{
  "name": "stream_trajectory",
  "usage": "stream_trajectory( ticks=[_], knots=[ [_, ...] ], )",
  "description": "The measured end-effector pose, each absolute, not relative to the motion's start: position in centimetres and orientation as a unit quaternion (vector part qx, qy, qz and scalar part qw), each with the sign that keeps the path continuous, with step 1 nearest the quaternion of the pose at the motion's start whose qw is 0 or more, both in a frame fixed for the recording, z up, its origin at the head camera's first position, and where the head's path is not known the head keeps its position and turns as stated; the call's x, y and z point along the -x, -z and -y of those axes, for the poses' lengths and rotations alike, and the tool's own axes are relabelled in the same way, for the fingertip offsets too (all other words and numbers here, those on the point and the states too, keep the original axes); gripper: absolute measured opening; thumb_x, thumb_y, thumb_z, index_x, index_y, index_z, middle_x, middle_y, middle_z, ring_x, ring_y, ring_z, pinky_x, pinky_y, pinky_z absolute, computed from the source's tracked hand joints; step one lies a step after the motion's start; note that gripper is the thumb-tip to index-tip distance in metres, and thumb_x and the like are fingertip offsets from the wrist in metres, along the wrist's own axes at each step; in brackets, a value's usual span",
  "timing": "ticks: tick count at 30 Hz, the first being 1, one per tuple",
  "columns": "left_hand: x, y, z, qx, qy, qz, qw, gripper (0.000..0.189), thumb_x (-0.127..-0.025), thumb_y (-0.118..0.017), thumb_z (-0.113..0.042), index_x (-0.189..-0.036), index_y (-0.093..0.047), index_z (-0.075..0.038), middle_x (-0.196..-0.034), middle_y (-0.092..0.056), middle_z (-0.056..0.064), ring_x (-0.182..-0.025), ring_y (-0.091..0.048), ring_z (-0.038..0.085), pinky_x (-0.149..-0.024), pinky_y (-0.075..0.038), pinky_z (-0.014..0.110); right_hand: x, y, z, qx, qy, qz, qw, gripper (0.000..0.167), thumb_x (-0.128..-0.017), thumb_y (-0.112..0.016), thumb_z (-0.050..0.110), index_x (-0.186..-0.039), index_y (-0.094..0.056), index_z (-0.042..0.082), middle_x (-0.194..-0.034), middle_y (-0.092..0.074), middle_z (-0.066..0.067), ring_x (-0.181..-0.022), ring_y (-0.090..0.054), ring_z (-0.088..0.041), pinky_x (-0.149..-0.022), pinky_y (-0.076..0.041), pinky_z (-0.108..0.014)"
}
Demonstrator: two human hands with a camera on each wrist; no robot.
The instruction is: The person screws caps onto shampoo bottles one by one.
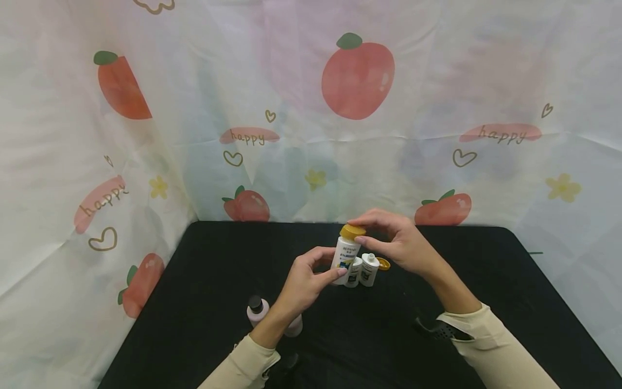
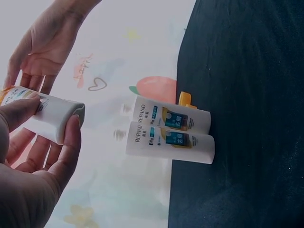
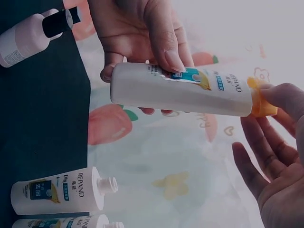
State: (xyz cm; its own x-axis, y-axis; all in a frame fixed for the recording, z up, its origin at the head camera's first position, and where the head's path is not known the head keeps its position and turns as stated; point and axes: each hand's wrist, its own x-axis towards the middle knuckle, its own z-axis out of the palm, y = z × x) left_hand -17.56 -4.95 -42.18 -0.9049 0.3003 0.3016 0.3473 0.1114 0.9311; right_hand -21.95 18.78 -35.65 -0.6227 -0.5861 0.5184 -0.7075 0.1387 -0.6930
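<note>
My left hand grips the body of a white shampoo bottle with a blue and yellow label, held up above the table. With thumb and fingers, my right hand pinches the yellow cap at the bottle's top. Just behind the raised bottle, two similar white bottles stand side by side, their necks bare. One uncapped bottle shows plainly in the head view; its neighbour is partly covered by the held one. A loose yellow cap lies beside them on the right.
A pale pink bottle with a black top stands at the left on the black table. Another pale bottle is partly hidden by my left forearm. A fruit-patterned cloth hangs behind the table and at its sides.
</note>
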Motion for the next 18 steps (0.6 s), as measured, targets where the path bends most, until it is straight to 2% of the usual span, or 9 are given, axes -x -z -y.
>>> stream_trajectory(
  ticks=[7, 11, 18],
  knots=[
    [17.57, 42.08, 4.85, 0.225, 0.625, 0.747, 0.024, 0.035, -0.093, -0.076, -0.015, -0.126, -0.068, -0.012, -0.115, -0.070, 0.005, -0.104, -0.068, 0.018, -0.076, -0.061, 0.030, 22.12, 36.03, -18.70, -0.435, -0.499, 0.747, 0.059, 0.043, -0.091, -0.070, -0.007, -0.130, -0.067, 0.010, -0.119, -0.066, -0.003, -0.103, -0.065, -0.018, -0.090, -0.055, -0.028],
    [17.54, 42.12, 4.71, 0.220, 0.629, 0.745, 0.025, 0.035, -0.092, -0.077, -0.014, -0.126, -0.068, -0.012, -0.116, -0.069, 0.006, -0.106, -0.067, 0.020, -0.076, -0.061, 0.029, 22.10, 36.10, -18.65, -0.425, -0.509, 0.746, 0.054, 0.043, -0.090, -0.071, -0.007, -0.129, -0.069, 0.011, -0.118, -0.065, -0.004, -0.104, -0.064, -0.020, -0.091, -0.056, -0.030],
    [17.51, 42.35, 4.56, 0.216, 0.623, 0.751, 0.042, 0.035, -0.091, -0.077, -0.011, -0.124, -0.068, -0.012, -0.117, -0.068, 0.007, -0.107, -0.067, 0.023, -0.077, -0.060, 0.027, 21.94, 36.15, -18.70, -0.411, -0.515, 0.750, 0.050, 0.041, -0.088, -0.074, -0.005, -0.126, -0.071, 0.010, -0.110, -0.065, -0.003, -0.097, -0.063, -0.020, -0.085, -0.056, -0.029]
  ],
)
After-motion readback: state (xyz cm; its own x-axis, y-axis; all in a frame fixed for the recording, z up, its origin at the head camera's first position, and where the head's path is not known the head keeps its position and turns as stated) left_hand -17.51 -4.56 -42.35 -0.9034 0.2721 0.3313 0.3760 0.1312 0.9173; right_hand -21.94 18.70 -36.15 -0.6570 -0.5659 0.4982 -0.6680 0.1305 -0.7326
